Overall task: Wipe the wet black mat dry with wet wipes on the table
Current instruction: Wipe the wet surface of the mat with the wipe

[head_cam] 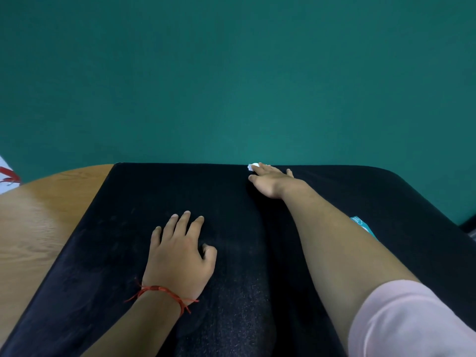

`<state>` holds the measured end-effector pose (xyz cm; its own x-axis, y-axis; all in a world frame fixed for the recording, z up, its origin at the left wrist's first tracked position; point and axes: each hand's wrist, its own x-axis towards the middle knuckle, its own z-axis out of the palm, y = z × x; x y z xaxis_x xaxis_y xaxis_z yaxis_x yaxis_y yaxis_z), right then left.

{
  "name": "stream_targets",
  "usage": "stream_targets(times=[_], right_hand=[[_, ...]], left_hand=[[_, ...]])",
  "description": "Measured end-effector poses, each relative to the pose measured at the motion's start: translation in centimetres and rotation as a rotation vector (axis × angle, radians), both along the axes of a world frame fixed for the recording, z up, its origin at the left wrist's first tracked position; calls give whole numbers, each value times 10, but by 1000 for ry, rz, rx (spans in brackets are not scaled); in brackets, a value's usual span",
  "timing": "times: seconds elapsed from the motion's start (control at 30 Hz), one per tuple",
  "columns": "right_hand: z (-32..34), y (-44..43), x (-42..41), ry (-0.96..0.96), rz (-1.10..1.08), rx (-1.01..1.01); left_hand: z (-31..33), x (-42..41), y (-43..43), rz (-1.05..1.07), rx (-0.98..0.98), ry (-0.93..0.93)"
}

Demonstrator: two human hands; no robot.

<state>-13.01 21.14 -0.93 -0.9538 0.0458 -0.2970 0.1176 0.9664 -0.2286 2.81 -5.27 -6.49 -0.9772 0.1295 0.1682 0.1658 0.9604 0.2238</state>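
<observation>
1. Far left: bare wooden table (38,215) beside the mat. At the picture's edge sits a white thing with red strips (7,176); I can't tell what it is.
2. The black mat (110,240) covers most of the table, from the near edge out to the far edge by the green wall (231,73). There's a greyish sheen in the near middle, which I read as damp but am not sure.
3. The left hand (180,256) lies flat mid-mat, fingers spread, thumb out, holding nothing. I judge it is pinning the mat. A red thread (159,289) is round the wrist.
4. The wipe (252,166) is a small white wad at the mat's far edge, and only a bit peeks past the fingertips.
5. The right hand (270,180) is at full reach, fingers straight and pressing down on the wipe, thumb out to the left. It does not look curled round it.
6. A teal pack (363,226) lies on the mat just right of the forearm, half hidden. It is probably the wipes.
7. Step: mid-wipe, at the far end of a stroke.
8. Next: drag the wipe back toward me with even pressure while the left hand anchors the mat, then shift to the next lane. The wad is small, so it'll take many passes.
</observation>
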Motion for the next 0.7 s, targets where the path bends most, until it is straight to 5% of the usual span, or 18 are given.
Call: stream_targets(times=[0.7], right_hand=[[2, -1, 58, -2, 5, -26]], left_hand=[[2, 0, 0, 2, -4, -4]])
